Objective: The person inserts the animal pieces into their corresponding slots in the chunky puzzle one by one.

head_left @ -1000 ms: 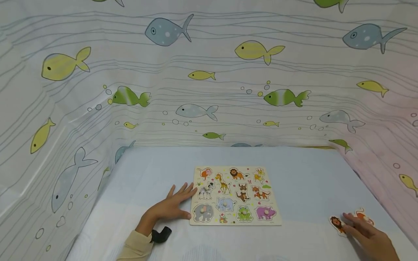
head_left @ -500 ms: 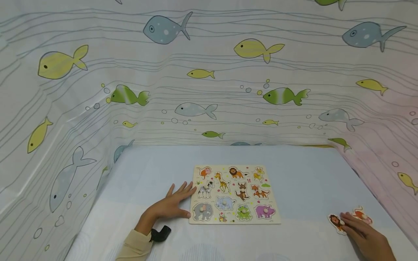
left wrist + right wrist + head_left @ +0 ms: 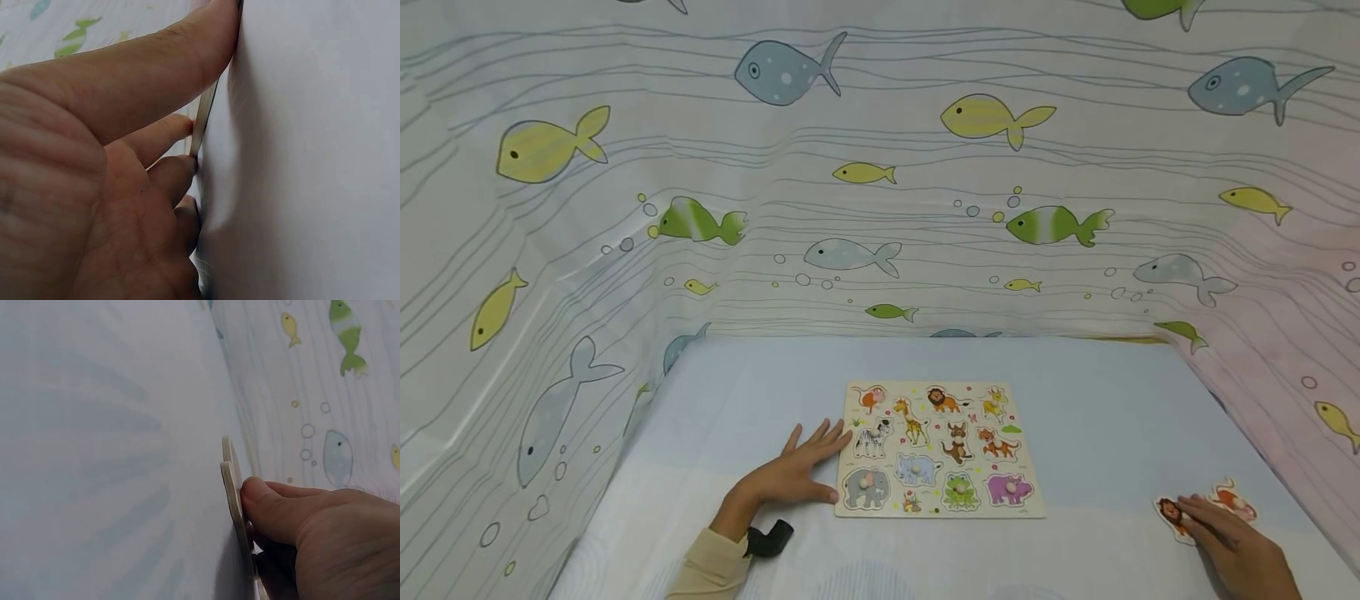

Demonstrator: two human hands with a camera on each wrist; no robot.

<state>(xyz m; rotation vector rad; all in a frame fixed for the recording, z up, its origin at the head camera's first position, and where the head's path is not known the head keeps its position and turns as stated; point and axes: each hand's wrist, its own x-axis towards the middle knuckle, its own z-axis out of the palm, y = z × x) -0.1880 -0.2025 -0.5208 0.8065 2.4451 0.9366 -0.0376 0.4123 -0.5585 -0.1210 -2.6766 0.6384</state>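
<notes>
A wooden peg puzzle board (image 3: 940,510) with animal pictures lies on the table. At its left edge my left hand (image 3: 790,477) rests with spread fingers; the thumb lies by the lower corner. The left wrist view shows the fingertips (image 3: 181,128) at the board's thin side. Far to the right, my right hand (image 3: 1243,542) pinches a lion puzzle piece (image 3: 1171,515) from above, its knob hidden by the fingers. Seen edge-on in the right wrist view, the lion piece (image 3: 232,499) is close to the tabletop. An orange monkey puzzle piece (image 3: 1232,498) lies just behind the fingers.
Knobs show on the elephant (image 3: 867,492), rhino (image 3: 917,469), frog (image 3: 961,496) and hippo (image 3: 1011,490) of the board. A pale cloth (image 3: 1097,433) covers the table. Fish-printed sheeting (image 3: 917,208) encloses the back and sides.
My right fingers have shifted slightly over the lion piece and now hide its knob. Both loose pieces stay in about the same place. My left hand has not moved.
</notes>
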